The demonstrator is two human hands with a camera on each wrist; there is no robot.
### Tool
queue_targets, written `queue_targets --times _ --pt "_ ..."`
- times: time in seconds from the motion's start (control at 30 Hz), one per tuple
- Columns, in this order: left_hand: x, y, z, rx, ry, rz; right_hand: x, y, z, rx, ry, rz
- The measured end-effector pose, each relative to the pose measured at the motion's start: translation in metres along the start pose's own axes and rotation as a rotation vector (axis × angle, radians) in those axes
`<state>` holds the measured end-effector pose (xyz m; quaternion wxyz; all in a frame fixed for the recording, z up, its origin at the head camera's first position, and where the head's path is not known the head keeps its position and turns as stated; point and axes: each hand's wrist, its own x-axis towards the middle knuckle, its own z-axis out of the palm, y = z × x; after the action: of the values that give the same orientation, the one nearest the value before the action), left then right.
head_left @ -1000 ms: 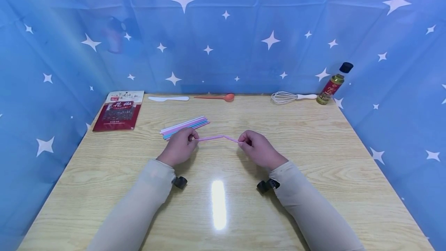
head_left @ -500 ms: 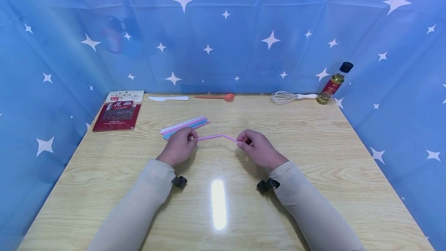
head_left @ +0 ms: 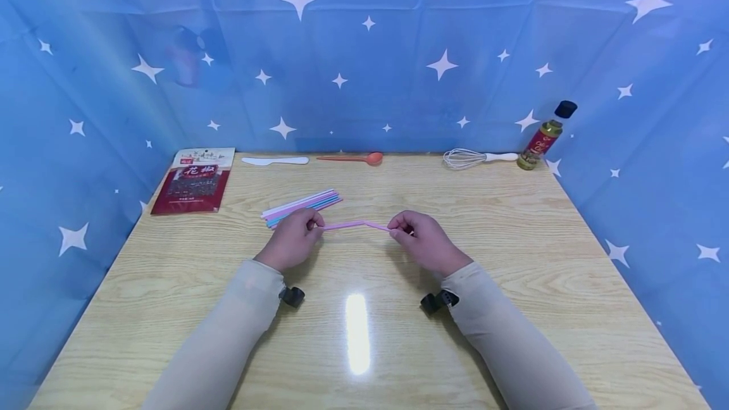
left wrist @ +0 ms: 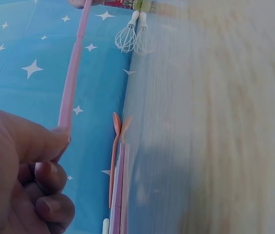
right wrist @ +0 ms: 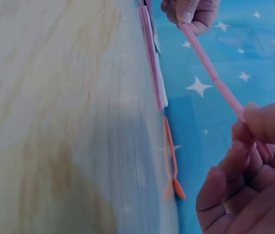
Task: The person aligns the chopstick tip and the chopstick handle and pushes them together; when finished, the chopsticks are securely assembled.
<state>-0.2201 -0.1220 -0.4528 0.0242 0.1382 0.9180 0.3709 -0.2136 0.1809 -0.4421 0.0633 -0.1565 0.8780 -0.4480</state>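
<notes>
A pink drinking straw (head_left: 344, 225) is stretched between my two hands above the table, with a slight bend near its middle. My left hand (head_left: 292, 239) pinches one end between thumb and forefinger. The other end is pinched by my right hand (head_left: 424, 242), and a short tip of straw sticks out past those fingers in the right wrist view. Several more straws (head_left: 307, 201), white, pink and blue, lie in a loose bundle just behind my left hand, which hides part of them. In the left wrist view, the held straw (left wrist: 69, 90) shows a kink or joint partway along.
Along the table's back edge lie a white knife (head_left: 276, 161), an orange spoon (head_left: 364, 159) and a white-handled whisk (head_left: 475, 157). A red spice packet (head_left: 193, 182) lies at the back left. At the back right stands an oil bottle (head_left: 541, 141). Starry blue cloth (head_left: 364, 49) surrounds the table.
The bend in the held straw looks a little shallower than half a second ago. My right hand has shifted very slightly; my left hand stays almost where it was.
</notes>
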Motion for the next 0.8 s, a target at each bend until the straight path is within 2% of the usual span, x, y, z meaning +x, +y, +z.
queue_targets --times 0.33,0.63,0.8 --pt "-0.0005 -0.0009 -0.0004 -0.042 -0.013 0.056 0.0017 0.0056 -0.0009 0.014 0.025 -0.042" --pt "-0.0008 0.0035 0.0012 -0.061 0.002 0.061 0.0008 0.0057 0.0021 0.037 0.071 -0.047" --pt "-0.0023 0.0032 -0.0017 -0.039 0.002 0.038 0.0013 0.0057 0.0033 0.039 0.071 -0.04"
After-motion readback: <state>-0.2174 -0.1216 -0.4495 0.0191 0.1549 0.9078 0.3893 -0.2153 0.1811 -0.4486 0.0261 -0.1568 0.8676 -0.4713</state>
